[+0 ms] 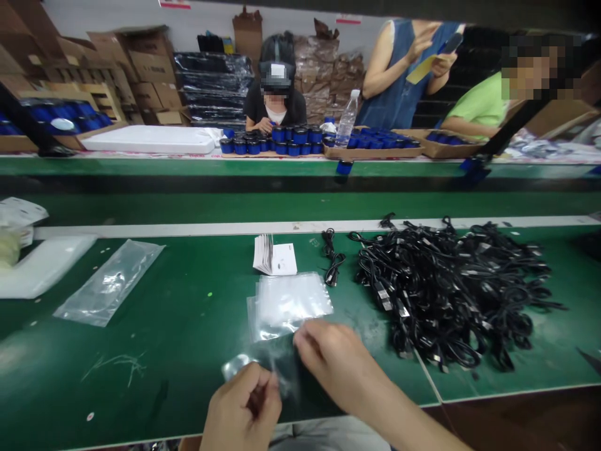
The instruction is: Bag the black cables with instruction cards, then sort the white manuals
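A clear plastic bag, blurred and see-through, spans the space between my two hands. My left hand is closed, with thumb and forefinger pinching the bag's near side. Higher and to the right, my right hand has its fingers curled together at the bag's far edge; its fingertips are partly hidden. Just beyond lies a stack of clear plastic bags, flat on the green table. Behind that stack, a bundle of folded white leaflets stands beside a flat white leaflet.
A heap of black cables covers the right side, with loose black cables left of it. A long clear bag and a white slab lie left. Across the raised shelf are blue jars, a bottle and several people.
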Demonstrator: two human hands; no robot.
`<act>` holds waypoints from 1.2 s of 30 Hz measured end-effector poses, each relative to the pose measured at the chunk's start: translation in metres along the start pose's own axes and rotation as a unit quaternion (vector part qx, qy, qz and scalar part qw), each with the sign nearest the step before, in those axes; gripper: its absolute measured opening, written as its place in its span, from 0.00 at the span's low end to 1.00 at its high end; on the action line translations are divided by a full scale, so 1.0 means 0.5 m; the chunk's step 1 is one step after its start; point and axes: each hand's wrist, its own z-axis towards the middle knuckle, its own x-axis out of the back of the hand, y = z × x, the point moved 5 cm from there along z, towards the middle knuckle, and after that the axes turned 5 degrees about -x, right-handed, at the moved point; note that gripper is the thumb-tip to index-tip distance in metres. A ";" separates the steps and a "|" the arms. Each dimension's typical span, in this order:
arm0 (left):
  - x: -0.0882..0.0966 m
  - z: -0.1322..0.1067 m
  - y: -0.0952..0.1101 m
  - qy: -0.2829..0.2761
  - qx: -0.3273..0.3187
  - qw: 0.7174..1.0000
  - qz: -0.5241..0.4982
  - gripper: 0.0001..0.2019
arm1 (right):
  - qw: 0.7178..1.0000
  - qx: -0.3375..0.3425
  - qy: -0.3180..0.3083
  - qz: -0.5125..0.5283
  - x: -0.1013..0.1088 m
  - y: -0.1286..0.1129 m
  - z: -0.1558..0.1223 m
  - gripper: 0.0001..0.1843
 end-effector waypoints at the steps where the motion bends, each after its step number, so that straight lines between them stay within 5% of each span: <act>1: 0.000 0.002 0.000 -0.005 0.008 1.000 -0.008 0.15 | 0.999 0.007 0.023 0.022 0.017 -0.009 0.021 0.09; 6: -0.001 0.010 0.001 -0.027 0.037 0.999 -0.026 0.15 | 0.992 0.029 0.117 0.045 0.044 -0.055 0.145 0.28; 11: -0.001 0.006 -0.005 -0.037 0.060 0.997 -0.043 0.16 | 0.996 -0.016 0.082 -0.005 0.027 -0.045 0.207 0.10; 16: -0.002 -0.004 -0.020 -0.058 0.205 0.961 -0.178 0.18 | 0.983 0.027 0.106 0.150 0.070 -0.012 0.115 0.09; 19: 0.002 -0.004 -0.017 -0.041 0.261 0.929 -0.261 0.20 | 0.953 0.037 0.039 0.298 0.065 0.000 0.019 0.06; 22: 0.006 -0.001 -0.008 -0.005 0.288 0.902 -0.321 0.22 | 0.903 -0.026 -0.089 0.419 0.024 0.010 -0.051 0.08; 25: 0.008 0.000 0.004 0.012 0.297 0.896 -0.329 0.22 | 0.798 -0.113 -0.207 0.554 -0.020 0.012 -0.080 0.10; 27: 0.008 -0.001 0.011 0.011 0.297 0.902 -0.314 0.22 | 0.736 -0.158 -0.239 0.614 -0.038 0.015 -0.082 0.12; 29: 0.008 -0.003 0.015 0.013 0.287 0.908 -0.306 0.22 | 0.713 -0.177 -0.236 0.636 -0.046 0.022 -0.077 0.14; 32: 0.007 -0.004 0.013 0.031 0.264 0.919 -0.292 0.22 | 0.740 -0.167 -0.181 0.626 -0.041 0.038 -0.069 0.16; 36: 0.013 -0.001 0.007 0.056 0.209 0.951 -0.219 0.19 | 0.837 -0.132 -0.049 0.528 -0.011 0.055 -0.080 0.12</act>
